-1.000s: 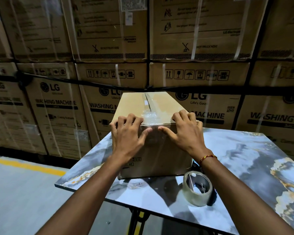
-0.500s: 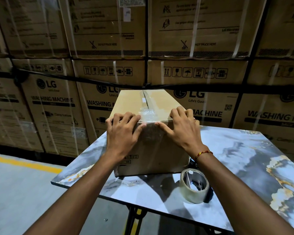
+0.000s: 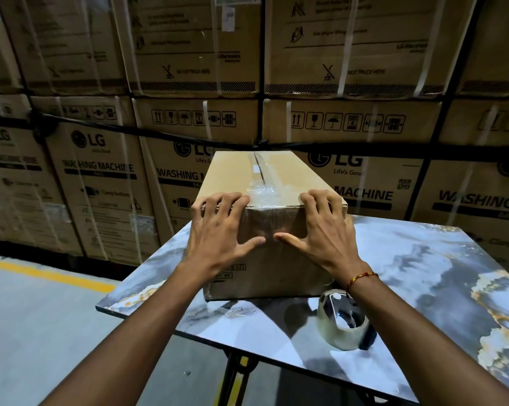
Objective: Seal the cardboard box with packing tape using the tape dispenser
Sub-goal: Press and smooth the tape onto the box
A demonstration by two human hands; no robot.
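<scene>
Thumbs slid down the box's near face; palms flattened.

Left hand [image 3: 218, 230] and right hand [image 3: 323, 230]: a second ago the thumbs lay high, just under the top edge of the cardboard box [image 3: 279, 265]. Now they reach lower on that face, tips nearly meeting over the clear tape [image 3: 262, 191]. Fingers spread wider over the edge.

Cardboard box [image 3: 276, 174] sits centre frame on worktop [image 3: 408, 259], toward its far left corner. Left hand [image 3: 218, 230] and right hand [image 3: 323, 230] lie flat on box's near face, fingers [image 3: 227, 200] hooked over top edge, either side of tape strip [image 3: 262, 190] on top. Tape roll [image 3: 342, 320] on worktop, lower right of box, just beside it. Stacked washing machine cartons [image 3: 101, 177] fill bkgd behind.
</scene>
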